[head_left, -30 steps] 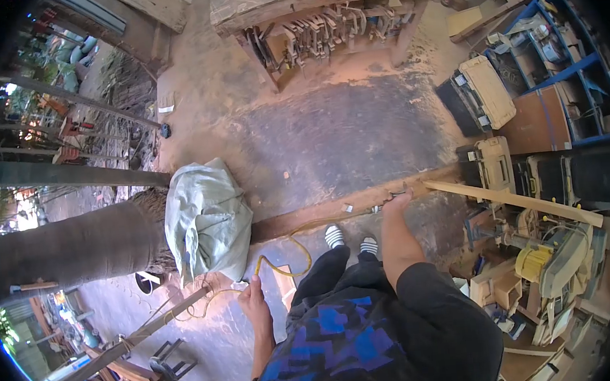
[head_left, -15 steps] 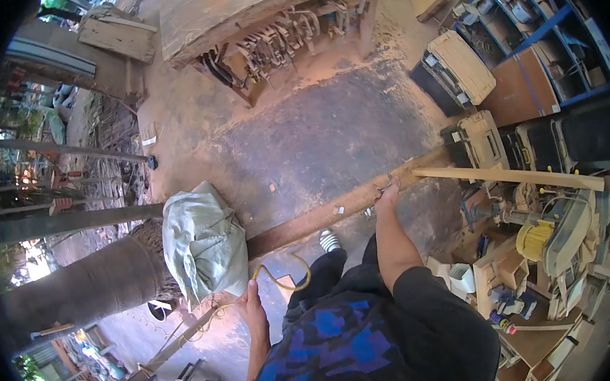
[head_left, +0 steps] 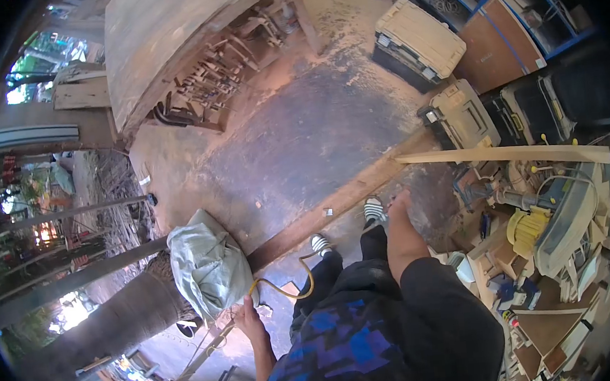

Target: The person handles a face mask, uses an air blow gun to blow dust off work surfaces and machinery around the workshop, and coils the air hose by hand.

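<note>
My left hand (head_left: 249, 318) is closed at the lower edge of a pale grey-green sack (head_left: 209, 266). A thin yellow hose (head_left: 284, 292) comes out of its fingers and curves up past my leg. The sack bulges at the end of a thick trunk-like post (head_left: 117, 309). My right hand (head_left: 399, 202) is held out in front of me with its fingers curled, close to my striped footwear (head_left: 373, 210) in the view. What sits in those fingers is too small to make out.
A wooden beam (head_left: 341, 196) crosses the floor before my feet. Ahead stands a workbench (head_left: 185, 28) with several clamps (head_left: 213, 76) below. To the right are tool cases (head_left: 419, 42), a long plank (head_left: 503, 153), a yellow motor (head_left: 528, 232) and stacked offcuts.
My view has swung and the bench has shifted left. One foot has stepped forward to the beam. My right hand has come lower in view; my left hand stays by the sack with the hose.
</note>
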`<act>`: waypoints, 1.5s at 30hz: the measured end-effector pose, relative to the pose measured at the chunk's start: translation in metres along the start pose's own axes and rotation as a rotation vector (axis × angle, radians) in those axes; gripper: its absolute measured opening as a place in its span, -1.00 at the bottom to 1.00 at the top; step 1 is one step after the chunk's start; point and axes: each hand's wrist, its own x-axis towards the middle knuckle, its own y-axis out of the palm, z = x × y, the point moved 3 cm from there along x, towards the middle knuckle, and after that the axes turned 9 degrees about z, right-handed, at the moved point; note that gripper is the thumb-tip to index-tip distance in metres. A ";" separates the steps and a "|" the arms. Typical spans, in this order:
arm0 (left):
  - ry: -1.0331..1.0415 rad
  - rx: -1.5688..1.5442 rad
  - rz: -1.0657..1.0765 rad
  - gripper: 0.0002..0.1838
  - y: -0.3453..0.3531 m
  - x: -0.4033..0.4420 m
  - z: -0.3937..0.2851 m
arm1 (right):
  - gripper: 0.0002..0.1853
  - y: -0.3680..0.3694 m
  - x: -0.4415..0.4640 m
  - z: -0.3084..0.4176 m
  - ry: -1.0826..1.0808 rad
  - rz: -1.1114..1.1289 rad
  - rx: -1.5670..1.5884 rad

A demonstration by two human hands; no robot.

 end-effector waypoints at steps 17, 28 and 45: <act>-0.069 0.149 0.140 -0.43 0.108 -0.023 -0.049 | -0.48 -0.078 0.041 0.212 -0.123 -0.002 0.234; -0.031 0.214 0.149 -0.38 0.114 -0.026 -0.049 | -0.27 -0.116 0.081 0.191 -0.135 -0.076 0.074; 0.129 0.161 0.353 -0.42 0.105 -0.033 -0.028 | -0.36 -0.235 0.004 0.202 -0.346 -0.067 0.329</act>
